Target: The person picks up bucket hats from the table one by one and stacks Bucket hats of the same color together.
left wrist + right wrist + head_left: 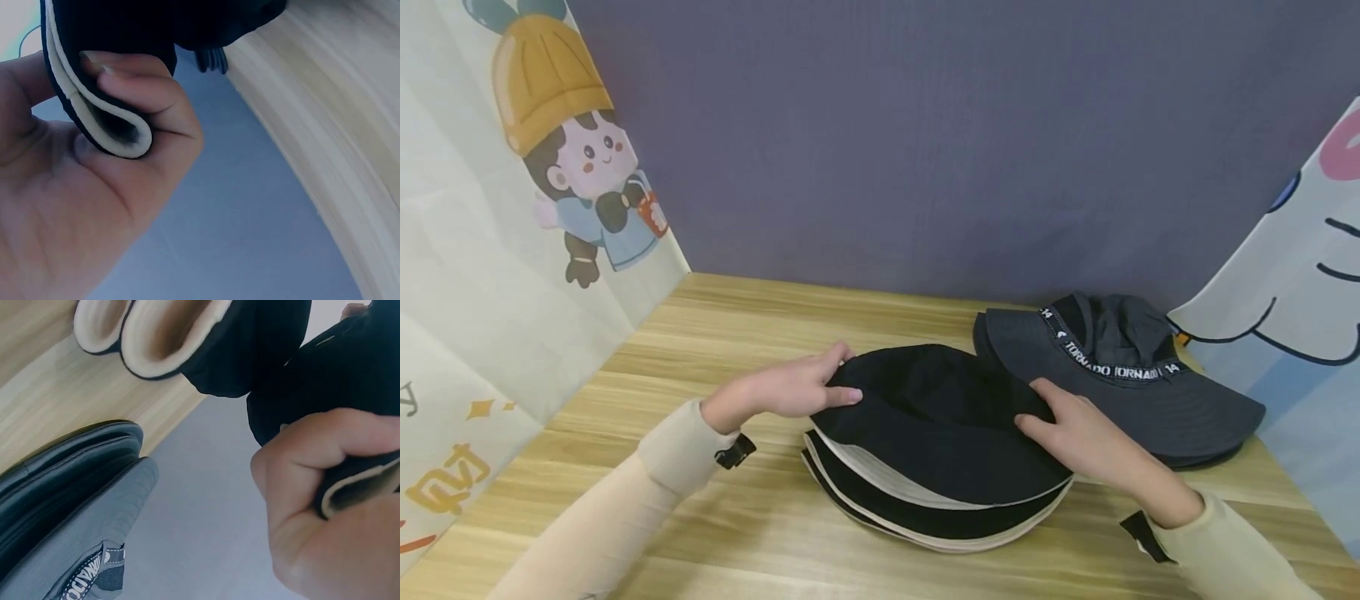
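Note:
A black bucket hat with a cream underside point(936, 454) sits tilted over similar black and cream hats point(958, 525) in the head view. My left hand point(793, 387) grips its left brim, thumb on top. In the left wrist view the fingers curl round the folded black brim point(119, 140) and its pale lining. The right side of the same hat is pinched by my right hand point(1078, 433). From the right wrist, that hand point(306, 481) curls round a bent brim edge, while the lower hats point(156, 369) appear at the upper left, apart from it.
Dark grey wide-brimmed hats point(1120, 408) with a lettered band lie stacked at the right rear, close beside my right hand. Under everything is a wood-grain table point(730, 517). A grey-blue backdrop point(887, 150) rises behind it, with printed cartoon sheets point(467, 217) at both sides.

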A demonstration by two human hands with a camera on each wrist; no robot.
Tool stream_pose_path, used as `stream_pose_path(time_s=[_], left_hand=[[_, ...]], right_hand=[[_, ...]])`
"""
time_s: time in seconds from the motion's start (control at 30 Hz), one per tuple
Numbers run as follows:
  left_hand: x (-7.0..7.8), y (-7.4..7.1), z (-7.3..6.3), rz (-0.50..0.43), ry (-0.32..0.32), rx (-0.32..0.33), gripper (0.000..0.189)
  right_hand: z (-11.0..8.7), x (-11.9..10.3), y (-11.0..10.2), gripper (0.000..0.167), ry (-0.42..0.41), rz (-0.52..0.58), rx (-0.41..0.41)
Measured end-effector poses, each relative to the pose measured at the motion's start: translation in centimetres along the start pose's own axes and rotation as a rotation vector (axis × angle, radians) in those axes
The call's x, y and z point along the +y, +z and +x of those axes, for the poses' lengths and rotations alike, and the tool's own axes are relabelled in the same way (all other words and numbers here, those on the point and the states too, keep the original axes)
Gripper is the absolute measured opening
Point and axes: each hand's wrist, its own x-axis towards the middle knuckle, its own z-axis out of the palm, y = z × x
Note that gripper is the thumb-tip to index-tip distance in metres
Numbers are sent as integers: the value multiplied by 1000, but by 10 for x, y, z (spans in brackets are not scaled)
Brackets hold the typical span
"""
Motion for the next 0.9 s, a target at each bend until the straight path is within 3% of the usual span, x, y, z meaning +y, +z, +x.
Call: stream_pose_path(time_s=[0.33, 0.57, 0.73, 0.9], left_hand=[[-9, 15, 0, 21, -66, -44, 44], [-5, 24, -1, 45, -99, -55, 51], [-6, 32, 0, 82, -134, -38, 59], [-3, 43, 2, 167, -178, -12, 62]], right_hand=[[-5, 7, 12, 50, 39, -21, -109], [-6, 12, 17, 61, 76, -31, -144], [-6, 16, 25, 58, 50, -58, -125], [-5, 17, 32, 58, 57, -179, -83]])
